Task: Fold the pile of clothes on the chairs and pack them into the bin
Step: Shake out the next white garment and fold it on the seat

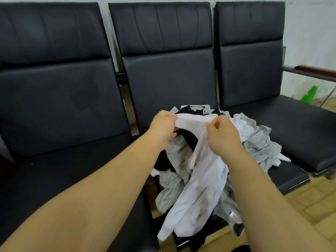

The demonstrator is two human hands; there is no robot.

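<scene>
White garment point(200, 179) in curled fingers point(170, 116) of left hand point(162, 127) and right hand point(223, 137), pile point(258, 142) half hidden behind.

Row of three black padded chairs point(169, 79). A pile of white, grey and black clothes point(258, 142) lies on the middle seat, at 5 o'clock from frame centre, spilling over its front edge.

Chairs point(169, 77): black, slight sheen, w/ vertical seam lines across upper backs. Up front, white garment point(200, 179): plain, no print, faint grey shading in folds. Clothes pile point(260, 144): mix of lt grey, white & black pcs; one black pc w/ pale collar trim at back. Armrest point(316, 69): reddish-brown top, grey metal under. Floor point(309, 197): yellow-tan, small brick-like tile pattern. Green obj point(310, 94) far right. Wall point(309, 33): off-white.
</scene>
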